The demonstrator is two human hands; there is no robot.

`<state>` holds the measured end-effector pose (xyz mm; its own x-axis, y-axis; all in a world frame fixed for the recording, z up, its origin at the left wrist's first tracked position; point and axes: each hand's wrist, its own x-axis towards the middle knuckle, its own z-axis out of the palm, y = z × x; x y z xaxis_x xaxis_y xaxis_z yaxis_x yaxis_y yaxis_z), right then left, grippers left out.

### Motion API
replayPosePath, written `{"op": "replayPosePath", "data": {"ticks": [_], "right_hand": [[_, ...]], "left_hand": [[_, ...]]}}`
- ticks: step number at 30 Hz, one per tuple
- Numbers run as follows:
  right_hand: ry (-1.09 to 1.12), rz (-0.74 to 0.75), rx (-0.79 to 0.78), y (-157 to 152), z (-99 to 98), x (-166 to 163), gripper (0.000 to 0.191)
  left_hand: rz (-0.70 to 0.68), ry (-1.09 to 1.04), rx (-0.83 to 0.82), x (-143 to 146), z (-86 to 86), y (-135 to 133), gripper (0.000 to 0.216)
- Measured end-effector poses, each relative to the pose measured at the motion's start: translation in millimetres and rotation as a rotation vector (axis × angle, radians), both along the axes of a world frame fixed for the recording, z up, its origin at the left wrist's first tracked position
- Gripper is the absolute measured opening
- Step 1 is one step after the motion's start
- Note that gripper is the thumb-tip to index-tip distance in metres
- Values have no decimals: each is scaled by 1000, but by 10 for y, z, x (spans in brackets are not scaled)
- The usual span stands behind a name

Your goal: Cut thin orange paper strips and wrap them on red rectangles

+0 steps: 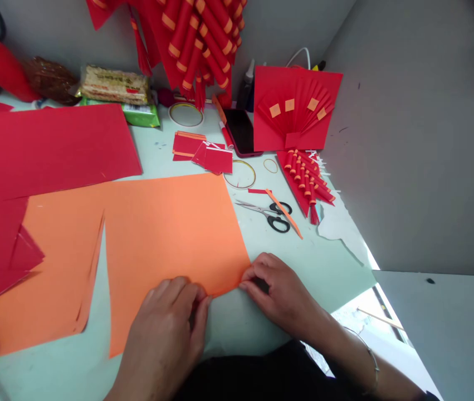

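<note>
A large orange paper sheet (pixel 165 234) lies flat on the pale green table (pixel 337 267) in front of me. My left hand (pixel 165 328) pinches the sheet's near edge, fingers closed on the paper. My right hand (pixel 278 289) pinches the sheet's near right corner, fingers curled on it. The edge between the two hands is lifted slightly off the table. A second orange piece (pixel 44 267) lies to the left, cut apart from the main sheet.
Black-handled scissors (pixel 268 213) and an orange strip (pixel 284 214) lie to the right. Red sheets (pixel 44 147) cover the left. A phone (pixel 242 131), tape rolls (pixel 185 114), a red paper fan (pixel 295 108) and paper firecrackers (pixel 309 181) stand behind. A grey wall bounds the right.
</note>
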<state>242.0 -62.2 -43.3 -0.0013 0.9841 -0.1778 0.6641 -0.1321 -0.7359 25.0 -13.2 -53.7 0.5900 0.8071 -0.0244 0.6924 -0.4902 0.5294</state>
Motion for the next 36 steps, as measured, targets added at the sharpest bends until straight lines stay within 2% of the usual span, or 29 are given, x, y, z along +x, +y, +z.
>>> {"op": "replayPosePath", "data": {"ticks": [11,18,36], "right_hand": [[-49,-77,-98,54,34,-27,10],[-49,-74,-97,62,39,-30,10],[-45,-101,-101,52,37,-14,10]], "left_hand": [[-7,56,-14,28,28,17,19],[6,-4,14,7,3,4,20],[37,50,52,32,-37,4,27]]}}
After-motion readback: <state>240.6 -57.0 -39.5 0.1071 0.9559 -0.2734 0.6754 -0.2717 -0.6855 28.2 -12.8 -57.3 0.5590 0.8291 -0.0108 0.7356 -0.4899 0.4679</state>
